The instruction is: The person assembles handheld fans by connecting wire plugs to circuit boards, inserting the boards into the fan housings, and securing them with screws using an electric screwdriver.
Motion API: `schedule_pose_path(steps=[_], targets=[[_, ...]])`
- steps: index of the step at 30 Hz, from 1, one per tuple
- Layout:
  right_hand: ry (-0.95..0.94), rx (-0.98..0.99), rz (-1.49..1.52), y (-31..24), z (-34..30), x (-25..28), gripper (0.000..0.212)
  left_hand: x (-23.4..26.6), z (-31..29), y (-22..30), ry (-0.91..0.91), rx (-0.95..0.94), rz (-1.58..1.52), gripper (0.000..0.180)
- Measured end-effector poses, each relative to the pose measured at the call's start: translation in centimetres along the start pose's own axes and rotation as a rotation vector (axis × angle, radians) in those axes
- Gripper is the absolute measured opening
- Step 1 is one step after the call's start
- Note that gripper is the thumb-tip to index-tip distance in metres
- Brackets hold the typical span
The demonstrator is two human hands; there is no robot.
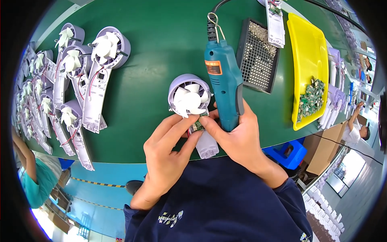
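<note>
The green table (157, 56) is filling most of my view, and I am sitting against its edge at 6 o'clock, reading the clock from the middle of what I am seeing. A blue stool (287, 155) is standing below the edge, between 3 and 4 o'clock. Many pale purple fans (106, 46) are lying in a crowd from 9 round to nearly 11 o'clock, their white blades facing up. The yellow tray (299, 60) is lying at 2 o'clock. The black tray (258, 74) is lying nearer, between 1 and 2, with a loose shell (276, 28) overlapping its upper right side.

My fan (187, 101) is lying with its head at 12 o'clock, its handle (207, 146) pointing to 6. The teal driver (223, 80) is standing just beside it at 1 o'clock, its lower end in the crook of my right hand (242, 139). That hand's fingers are curling behind the driver; I cannot tell whether they are gripping it. Its thumb is touching a small green board (197, 126) just below the blades. My left hand (165, 147), at about 8 o'clock, is pinching the board between thumb and fingertips. More boards (311, 99) are heaping in the yellow tray's lower half, and tiny screws (258, 34) are scattering over the black tray's upper part.
</note>
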State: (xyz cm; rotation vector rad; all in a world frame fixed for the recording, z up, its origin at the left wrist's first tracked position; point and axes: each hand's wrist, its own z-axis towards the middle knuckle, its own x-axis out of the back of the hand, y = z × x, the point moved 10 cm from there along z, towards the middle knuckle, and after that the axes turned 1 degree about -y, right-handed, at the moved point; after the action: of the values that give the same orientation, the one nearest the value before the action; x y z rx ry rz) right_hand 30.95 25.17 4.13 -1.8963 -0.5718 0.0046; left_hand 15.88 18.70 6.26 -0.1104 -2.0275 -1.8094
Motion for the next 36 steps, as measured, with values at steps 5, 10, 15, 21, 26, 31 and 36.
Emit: schedule_pose_path(steps=[5,10,15,21,26,31,36], targets=[[-0.036,0.023,-0.025,-0.2,0.0,0.0,0.029,0.2,-0.1,0.2,0.031,-0.004,0.042,0.036],[-0.104,-0.081,0.094,0.8,-0.1,0.0,0.031,0.1,0.1,0.3,0.031,-0.029,0.023,0.035],[-0.150,-0.144,0.065,0.7,0.4,0.0,0.029,-0.2,0.2,0.3,0.032,-0.013,0.033,0.035],[-0.116,-0.099,0.124,0.9,0.3,0.3,0.029,-0.4,0.0,1.4,0.122,-0.136,0.203,0.037],[-0.051,0.155,0.598,-2.4,-0.4,5.2,0.076,-0.3,1.1,1.3,0.085,-0.140,0.164,0.034],[-0.038,1.065,0.700,-10.9,0.6,11.6,0.093,-1.2,3.5,1.4,0.036,-0.125,0.090,0.032],[-0.208,1.060,0.696,-11.3,3.2,10.7,0.092,-1.8,4.3,1.2,0.028,-0.111,0.024,0.031]])
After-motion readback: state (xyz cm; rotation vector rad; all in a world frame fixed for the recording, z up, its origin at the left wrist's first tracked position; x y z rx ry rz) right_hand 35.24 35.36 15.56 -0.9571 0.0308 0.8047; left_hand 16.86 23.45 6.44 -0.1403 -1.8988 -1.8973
